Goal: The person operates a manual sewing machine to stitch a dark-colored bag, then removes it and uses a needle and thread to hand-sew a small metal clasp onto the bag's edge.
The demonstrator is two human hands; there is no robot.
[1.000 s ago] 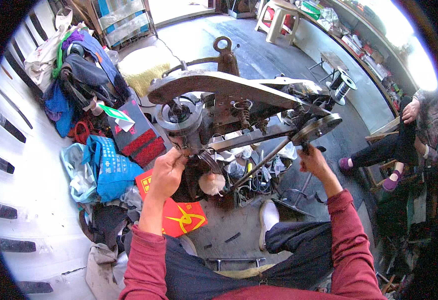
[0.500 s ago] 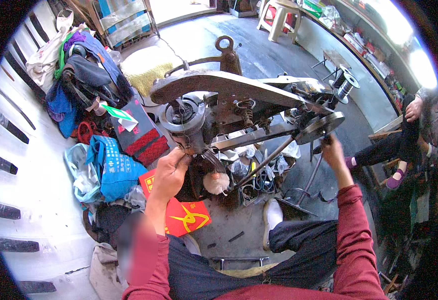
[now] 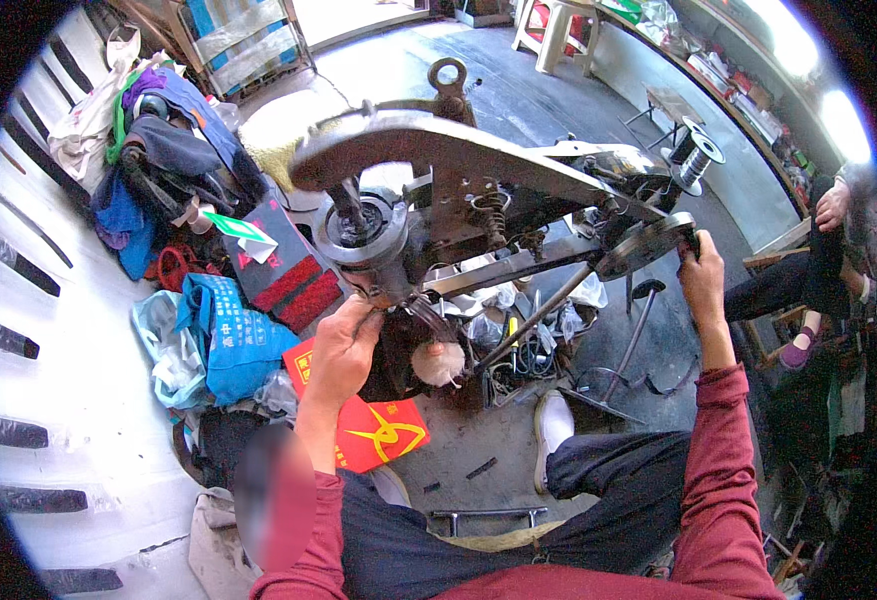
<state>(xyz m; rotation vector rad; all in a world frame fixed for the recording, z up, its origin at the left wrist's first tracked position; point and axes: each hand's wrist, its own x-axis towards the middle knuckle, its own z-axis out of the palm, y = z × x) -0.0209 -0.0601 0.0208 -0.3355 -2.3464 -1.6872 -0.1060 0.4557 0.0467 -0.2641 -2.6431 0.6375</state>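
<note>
In front of me stands a dark metal hand-cranked sewing machine [image 3: 548,195], of the kind used on shoes, with a long curved arm. My right hand [image 3: 701,275] is closed round the handle at the rim of its crank wheel [image 3: 648,246]. At the machine's round head [image 3: 360,235], my left hand [image 3: 343,345] pinches something at its lower end, and the fingers hide what it is. Just right of these fingers, a whitish fluffy ball [image 3: 437,364] with a pinkish middle hangs below the head, beside a dark piece I cannot make out.
A spool of wire or thread [image 3: 696,163] sits behind the wheel. Left lie piled clothes [image 3: 173,150], a blue bag [image 3: 223,335] and a red-and-yellow box [image 3: 383,432]. Under the machine is a bin of tools [image 3: 528,350]. Another person's hand [image 3: 831,205] rests at the far right.
My right hand has swung up and to the right with the crank handle, turning the wheel. My left hand stays at the head. The view has shifted slightly.
</note>
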